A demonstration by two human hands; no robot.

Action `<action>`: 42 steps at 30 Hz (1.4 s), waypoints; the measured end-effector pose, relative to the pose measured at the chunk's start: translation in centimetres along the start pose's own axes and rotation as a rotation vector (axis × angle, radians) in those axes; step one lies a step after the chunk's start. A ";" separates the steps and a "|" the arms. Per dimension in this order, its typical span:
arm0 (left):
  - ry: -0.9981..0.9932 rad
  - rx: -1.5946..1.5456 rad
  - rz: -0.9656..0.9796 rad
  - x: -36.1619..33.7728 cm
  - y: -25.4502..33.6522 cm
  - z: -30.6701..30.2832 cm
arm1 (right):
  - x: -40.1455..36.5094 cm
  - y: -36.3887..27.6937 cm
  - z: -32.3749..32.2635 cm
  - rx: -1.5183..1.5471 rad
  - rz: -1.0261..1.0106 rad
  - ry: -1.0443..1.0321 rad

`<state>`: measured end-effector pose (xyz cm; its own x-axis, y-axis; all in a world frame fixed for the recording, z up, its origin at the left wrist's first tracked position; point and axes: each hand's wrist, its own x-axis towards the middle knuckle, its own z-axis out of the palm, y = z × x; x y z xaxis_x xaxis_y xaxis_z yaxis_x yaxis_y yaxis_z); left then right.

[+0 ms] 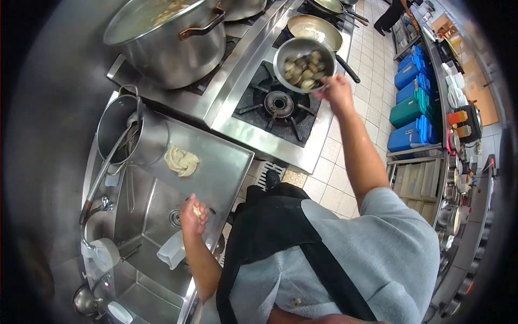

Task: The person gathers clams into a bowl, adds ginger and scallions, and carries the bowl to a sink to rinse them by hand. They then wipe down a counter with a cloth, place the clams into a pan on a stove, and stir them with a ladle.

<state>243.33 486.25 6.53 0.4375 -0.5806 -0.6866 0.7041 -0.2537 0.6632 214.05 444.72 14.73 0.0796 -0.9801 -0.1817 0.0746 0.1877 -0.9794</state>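
My right hand [338, 92] grips the rim of a round metal bowl [279, 67], holding it over the front edge of the stove. Inside the bowl lie several shellfish that look like clams [307, 69]. Behind it a wide frying pan [302, 26] sits on the stove, its dark handle pointing right. My left hand [195, 216] is closed above the sink's edge. Something small and pale shows between its fingers, with a dark tip beside it; I cannot make out what it is. A crumpled cream cloth [182, 161] lies on the steel drainboard [216, 148] ahead of that hand.
An unlit-looking gas burner [279, 104] is below the bowl. A large stockpot [178, 54] stands back left, and a deep pot [154, 137] with utensils beside the sink [154, 216]. Blue bins [407, 136] line the right-hand counter. A person [389, 19] stands far off.
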 end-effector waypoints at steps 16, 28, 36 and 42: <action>0.438 -0.161 0.065 -4.5 -0.9 2.6 | 26.3 -1.9 -5.8 -1.144 -0.523 0.622; 0.398 -0.188 0.202 -3.9 -0.5 0.8 | 11.6 -0.9 -0.5 -0.196 -0.375 -0.007; 0.365 -0.032 0.531 -5.5 8.0 3.2 | -10.1 8.7 7.9 -0.138 0.234 -0.572; -0.150 0.276 0.744 -2.4 8.3 4.8 | -19.3 11.2 13.5 -0.141 0.425 -0.625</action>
<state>245.52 481.83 15.10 0.6439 -0.7651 -0.0024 0.0863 0.0696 0.9938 226.81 466.58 8.45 0.6236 -0.5992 -0.5021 -0.2120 0.4886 -0.8463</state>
